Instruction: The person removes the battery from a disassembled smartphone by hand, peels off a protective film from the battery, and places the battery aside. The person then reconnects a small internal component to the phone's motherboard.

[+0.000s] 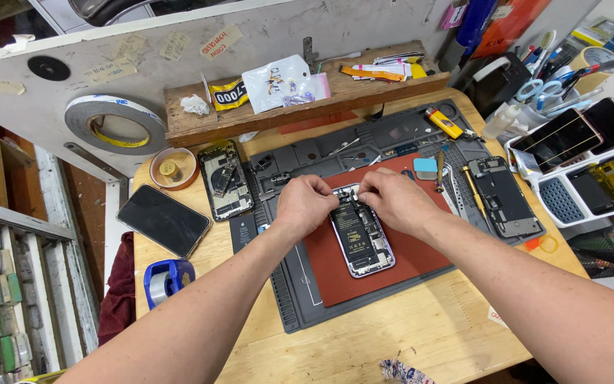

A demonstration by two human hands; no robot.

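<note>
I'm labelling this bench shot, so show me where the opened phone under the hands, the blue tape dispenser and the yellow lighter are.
opened phone [361,238], head view, on its black battery.
blue tape dispenser [167,279], head view, on its blue body.
yellow lighter [444,123], head view, on its yellow barrel.

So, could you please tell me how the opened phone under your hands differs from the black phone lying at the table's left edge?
The opened phone shows its battery and boards; the black phone shows only dark glass. The opened phone lies on the red mat, the black phone on bare wood. Both hands touch the opened phone, not the black phone. Both lie flat.

Red pad [364,270] (grey mat [300,299] beneath), black battery [354,229]
</note>
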